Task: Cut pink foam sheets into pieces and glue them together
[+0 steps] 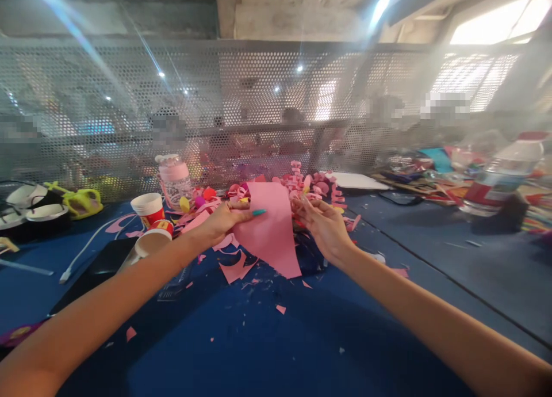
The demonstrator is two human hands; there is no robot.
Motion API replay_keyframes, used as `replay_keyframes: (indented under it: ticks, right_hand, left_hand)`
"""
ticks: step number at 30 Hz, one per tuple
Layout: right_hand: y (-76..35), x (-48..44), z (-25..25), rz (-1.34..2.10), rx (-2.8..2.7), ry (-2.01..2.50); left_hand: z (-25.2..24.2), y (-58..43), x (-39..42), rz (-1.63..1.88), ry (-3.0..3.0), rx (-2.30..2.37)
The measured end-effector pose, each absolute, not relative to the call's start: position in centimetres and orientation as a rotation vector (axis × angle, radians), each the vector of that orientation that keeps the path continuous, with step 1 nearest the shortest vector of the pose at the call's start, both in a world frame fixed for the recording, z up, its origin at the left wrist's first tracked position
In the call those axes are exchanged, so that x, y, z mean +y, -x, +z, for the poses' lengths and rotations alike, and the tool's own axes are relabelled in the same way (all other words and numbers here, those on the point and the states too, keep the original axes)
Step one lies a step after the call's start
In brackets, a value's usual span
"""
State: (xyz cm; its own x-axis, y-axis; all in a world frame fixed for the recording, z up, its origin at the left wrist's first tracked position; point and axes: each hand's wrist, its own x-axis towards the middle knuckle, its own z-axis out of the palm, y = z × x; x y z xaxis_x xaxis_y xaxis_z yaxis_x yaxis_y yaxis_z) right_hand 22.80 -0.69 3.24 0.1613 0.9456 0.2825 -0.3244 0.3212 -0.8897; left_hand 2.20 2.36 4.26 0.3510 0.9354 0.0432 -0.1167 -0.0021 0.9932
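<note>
A sheet of pink paper with a curved cut edge is held up over the table. My left hand pinches its left side, the thumb with a teal nail lying across the front. Just right of the sheet, my right hand has its fingertips pinched together; whatever is between them is too small or blurred to name. Behind the sheet lies a heap of pink paper pieces with some yellow, red and purple bits. Pink offcuts lie below the sheet.
Paper cups, a pink-lidded jar, a white cable and a yellow-green object stand to the left. A plastic bottle is at right. A perforated metal partition closes off the blue table's far side.
</note>
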Motion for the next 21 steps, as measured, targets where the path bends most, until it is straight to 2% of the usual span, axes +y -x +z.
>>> replay_keyframes:
  ticks: [5,10,15,21]
  right_hand:
    - [-23.2,-0.1,2.8,1.041,-1.009,0.807]
    - [-23.3,-0.1,2.8,0.861,-1.207,0.867]
    - [-22.5,-1.1,3.1,0.738,-1.472,0.992]
    - [-22.4,-1.1,2.9,0.658,-1.534,1.033]
  left_hand:
    - [3.4,-3.2,0.8,0.875,-1.149,0.761]
    - [3.2,-1.4,1.7,0.529,-1.254,0.526]
    - [3.6,-0.7,1.9,0.518,-1.307,0.561]
    - [3.1,-2.1,1.2,0.618,-1.372,0.701]
